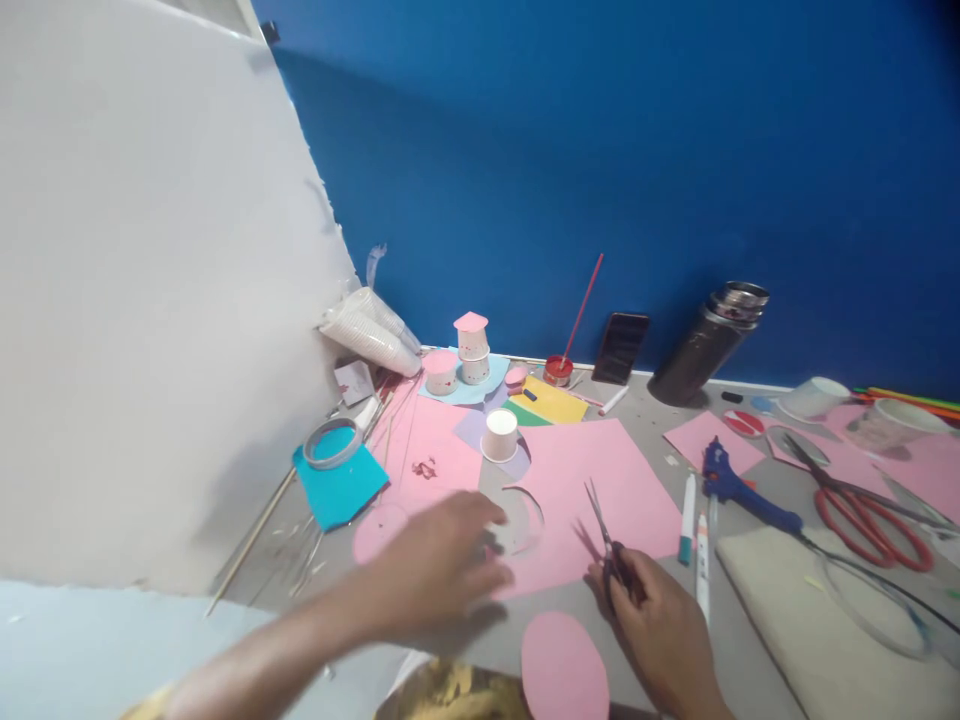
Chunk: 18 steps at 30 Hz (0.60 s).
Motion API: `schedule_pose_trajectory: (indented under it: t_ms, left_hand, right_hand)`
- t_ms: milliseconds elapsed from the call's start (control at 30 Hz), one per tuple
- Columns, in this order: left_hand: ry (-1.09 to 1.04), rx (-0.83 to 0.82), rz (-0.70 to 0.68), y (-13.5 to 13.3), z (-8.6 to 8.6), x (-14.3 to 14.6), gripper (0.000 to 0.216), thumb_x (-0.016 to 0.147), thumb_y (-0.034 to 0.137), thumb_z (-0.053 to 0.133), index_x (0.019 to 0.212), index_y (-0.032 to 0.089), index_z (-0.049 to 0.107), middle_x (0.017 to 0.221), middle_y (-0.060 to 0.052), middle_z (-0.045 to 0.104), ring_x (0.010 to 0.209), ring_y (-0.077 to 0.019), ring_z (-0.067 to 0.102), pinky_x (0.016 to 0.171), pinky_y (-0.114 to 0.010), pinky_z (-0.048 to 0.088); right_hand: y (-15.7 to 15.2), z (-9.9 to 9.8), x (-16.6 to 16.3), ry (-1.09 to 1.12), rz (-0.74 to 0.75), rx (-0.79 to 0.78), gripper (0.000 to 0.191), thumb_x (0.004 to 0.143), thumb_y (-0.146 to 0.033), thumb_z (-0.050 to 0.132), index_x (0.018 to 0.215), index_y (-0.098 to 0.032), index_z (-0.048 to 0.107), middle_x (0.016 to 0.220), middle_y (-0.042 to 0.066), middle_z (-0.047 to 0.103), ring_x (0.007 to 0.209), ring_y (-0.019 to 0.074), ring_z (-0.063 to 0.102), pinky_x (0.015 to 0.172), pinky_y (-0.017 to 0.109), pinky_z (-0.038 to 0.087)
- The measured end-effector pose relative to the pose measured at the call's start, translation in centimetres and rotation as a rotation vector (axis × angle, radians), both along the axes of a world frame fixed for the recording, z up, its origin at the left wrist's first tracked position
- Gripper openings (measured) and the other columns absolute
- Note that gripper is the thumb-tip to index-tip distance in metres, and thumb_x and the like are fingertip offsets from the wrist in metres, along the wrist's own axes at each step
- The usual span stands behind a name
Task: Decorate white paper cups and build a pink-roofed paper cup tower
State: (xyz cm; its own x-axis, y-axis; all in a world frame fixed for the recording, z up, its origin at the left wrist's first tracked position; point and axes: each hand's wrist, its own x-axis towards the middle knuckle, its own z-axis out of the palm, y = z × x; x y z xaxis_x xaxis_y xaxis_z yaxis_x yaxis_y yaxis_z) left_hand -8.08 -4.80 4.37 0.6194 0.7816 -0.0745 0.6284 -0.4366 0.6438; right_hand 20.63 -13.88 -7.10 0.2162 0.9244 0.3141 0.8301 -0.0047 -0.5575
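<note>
My right hand (660, 620) grips a pair of small dark-handled scissors (606, 545), blades pointing up and away over the large pink paper (600, 460). Slightly blurred, my left hand (454, 555) hovers with thumb and fingers apart. Just beyond its fingertips lies a pale round piece with a thin curved strip (525, 515); whether they touch I cannot tell. One pink paper disc (381, 530) lies left of that hand, partly behind the forearm. A larger pink oval (566, 665) is near the front edge. A white paper cup (500, 436) stands behind the hands.
At the back stand decorated cups with a pink cone roof (472, 335), a phone (621, 347) and a dark flask (709, 345). Rightward lie a blue glue gun (750, 490), red-handled scissors (862, 510) and markers (688, 520). Leftward, a tape roll (332, 462) rests on blue paper (345, 495).
</note>
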Motion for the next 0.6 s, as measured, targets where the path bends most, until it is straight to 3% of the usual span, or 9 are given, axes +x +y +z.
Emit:
schedule_pose_trajectory:
  t_ms: [100, 167, 300, 467, 600]
  left_hand:
    - [-0.045, 0.105, -0.481, -4.0, -5.2, 3.5, 0.054, 0.098, 0.046, 0.061, 0.147, 0.025, 0.056, 0.163, -0.016, 0.047, 0.154, -0.0371, 0.038, 0.125, -0.053, 0.031]
    - [-0.036, 0.140, -0.626, -4.5, -7.5, 4.5, 0.050, 0.103, 0.047, 0.053, 0.148, 0.027, 0.055, 0.167, -0.014, 0.042, 0.159, -0.0354, 0.028, 0.129, -0.059, 0.018]
    - [0.052, 0.177, -0.605, -3.4, -8.3, 3.3, 0.068, 0.102, 0.059, 0.050, 0.160, 0.024, 0.040, 0.170, -0.017, 0.035, 0.161, -0.0387, 0.019, 0.127, -0.069, 0.003]
    - [0.196, 0.335, -0.475, -3.5, -8.1, -0.3, 0.110, 0.085, 0.068, 0.071, 0.168, 0.020, 0.018, 0.172, -0.025, 0.021, 0.160, -0.0484, 0.011, 0.123, -0.076, 0.008]
    - [0.186, 0.469, -0.356, -4.1, -9.4, -2.2, 0.115, 0.085, 0.080, 0.059, 0.170, 0.020, 0.010, 0.172, -0.026, 0.022, 0.160, -0.0487, 0.008, 0.122, -0.076, 0.010]
  right_hand:
    - [-0.1, 0.4, -0.1, -0.011, 0.001, -0.038, 0.054, 0.099, -0.068, 0.045, 0.084, -0.022, 0.068, 0.070, 0.007, 0.072, 0.057, 0.0216, 0.064, 0.056, 0.031, 0.042]
    - [-0.2, 0.5, -0.1, -0.026, 0.004, -0.031, 0.054, 0.100, -0.067, 0.044, 0.084, -0.021, 0.068, 0.070, 0.007, 0.072, 0.059, 0.0213, 0.064, 0.058, 0.030, 0.042]
    - [-0.2, 0.2, -0.1, -0.056, 0.007, -0.005, 0.057, 0.101, -0.069, 0.042, 0.084, -0.020, 0.067, 0.069, 0.006, 0.071, 0.059, 0.0203, 0.064, 0.059, 0.030, 0.042]
    - [0.0, 0.0, -0.2, -0.068, -0.025, 0.030, 0.063, 0.099, -0.075, 0.040, 0.081, -0.021, 0.067, 0.064, 0.005, 0.069, 0.053, 0.0194, 0.061, 0.055, 0.029, 0.039]
    - [0.6, 0.7, 0.1, -0.050, 0.000, -0.001, 0.060, 0.098, -0.074, 0.044, 0.078, -0.022, 0.066, 0.065, 0.005, 0.070, 0.055, 0.0205, 0.064, 0.056, 0.030, 0.041]
